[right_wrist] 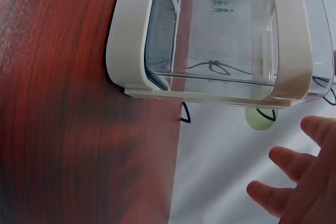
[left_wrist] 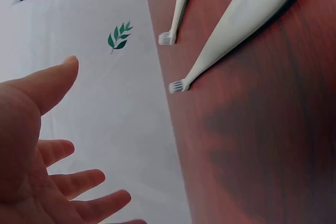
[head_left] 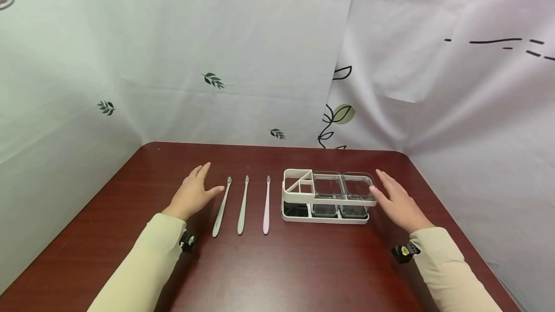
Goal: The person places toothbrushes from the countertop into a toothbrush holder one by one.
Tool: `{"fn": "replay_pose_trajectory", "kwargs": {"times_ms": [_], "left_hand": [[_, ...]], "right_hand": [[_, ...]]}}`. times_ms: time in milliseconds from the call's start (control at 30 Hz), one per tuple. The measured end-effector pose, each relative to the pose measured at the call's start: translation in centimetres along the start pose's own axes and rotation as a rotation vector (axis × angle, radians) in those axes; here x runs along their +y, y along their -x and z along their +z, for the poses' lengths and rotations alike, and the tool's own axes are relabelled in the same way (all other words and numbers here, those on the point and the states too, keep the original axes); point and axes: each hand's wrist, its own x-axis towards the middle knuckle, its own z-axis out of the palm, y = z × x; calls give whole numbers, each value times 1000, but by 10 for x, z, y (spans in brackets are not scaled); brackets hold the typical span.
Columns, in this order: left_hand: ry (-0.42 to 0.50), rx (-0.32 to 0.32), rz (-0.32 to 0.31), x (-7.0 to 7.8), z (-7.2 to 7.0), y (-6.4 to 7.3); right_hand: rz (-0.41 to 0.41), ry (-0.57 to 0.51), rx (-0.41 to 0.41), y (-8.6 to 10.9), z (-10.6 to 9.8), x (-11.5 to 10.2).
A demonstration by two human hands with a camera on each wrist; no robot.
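Observation:
My left hand hovers over the table with fingers spread and nothing in it. Just right of it lies a grey-green toothbrush, then a second grey-green toothbrush and a pink toothbrush, all with bristle heads toward the far edge. A white toothbrush holder stands right of them, with a divided section at its left and two clear cups, the left cup and the right cup. Beside its right end my right hand is spread, holding nothing; the thumb overlaps the holder's corner in the head view.
The dark red wooden table has rounded far corners. Behind and beside it hangs a pale cloth printed with leaves and jars. Each wrist wears a small black device, seen on the left wrist and the right wrist.

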Motion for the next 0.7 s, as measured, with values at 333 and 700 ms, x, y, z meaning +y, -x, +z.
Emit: {"fn": "replay_pose_trajectory", "kwargs": {"times_ms": [333,700], "left_hand": [[129,-32,-22,-1,9,-11],[246,-86,-58,-2,16,-20]], "right_hand": [[-35,-121,-10,-2,9,5],[39,-187,-64,1,9,2]]}}
